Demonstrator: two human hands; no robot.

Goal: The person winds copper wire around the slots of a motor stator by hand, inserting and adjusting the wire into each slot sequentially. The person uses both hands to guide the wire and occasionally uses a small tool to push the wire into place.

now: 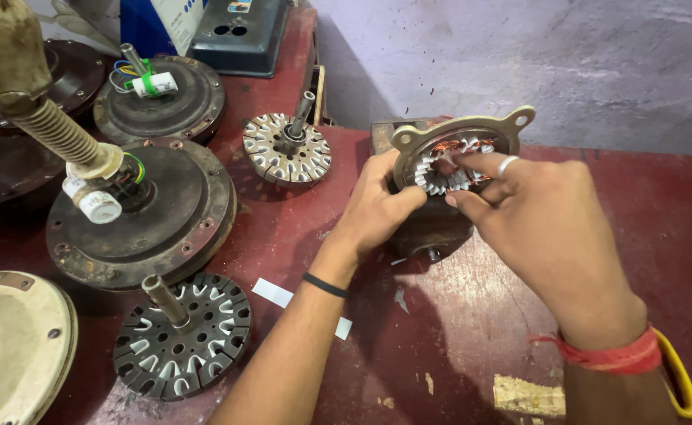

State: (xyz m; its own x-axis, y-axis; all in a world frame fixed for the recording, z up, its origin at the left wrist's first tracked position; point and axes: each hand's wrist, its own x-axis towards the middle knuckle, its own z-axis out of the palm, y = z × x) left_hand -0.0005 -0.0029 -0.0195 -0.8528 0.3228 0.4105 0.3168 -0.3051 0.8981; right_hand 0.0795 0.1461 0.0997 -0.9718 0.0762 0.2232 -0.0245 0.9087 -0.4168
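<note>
The stator (450, 164) stands at twelve o'clock; left hand (377, 206) grips its rim, right hand (535, 216) pinches into its windings.

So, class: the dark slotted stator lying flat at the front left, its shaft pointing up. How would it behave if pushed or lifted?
The slotted stator looks like stacked metal, so probably stiff and heavy for its size. Lying flat on the red table, it would likely slide rather than roll. Its upright shaft offers a handle.
</note>
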